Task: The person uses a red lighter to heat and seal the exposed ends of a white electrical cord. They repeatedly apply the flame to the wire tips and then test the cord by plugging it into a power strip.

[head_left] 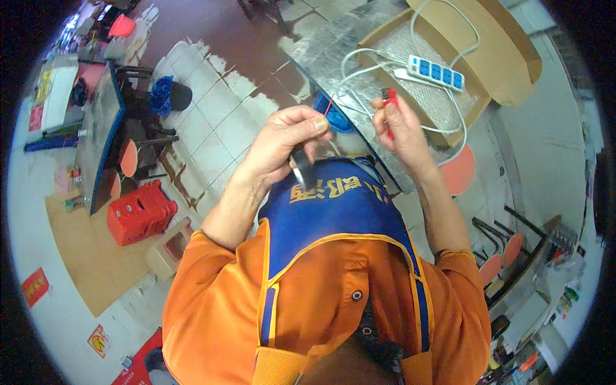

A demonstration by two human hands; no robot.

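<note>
My left hand is raised over the apron, thumb and forefinger pinching a thin red wire that points up and to the right. A black thing with a shiny, curved end sticks out below the same hand; its kind is unclear. To the right, my right hand is closed around a small red, lighter-like thing with a dark top. The two hands are apart. Beyond the right hand, a white power strip with blue sockets rests at an open cardboard box, its white cord looping around.
The cardboard box, with bubble wrap inside, stands on a table with a plastic-like cover. Beneath the table's edge is something blue. Round stools stand at the right. A red case and another table are at the left.
</note>
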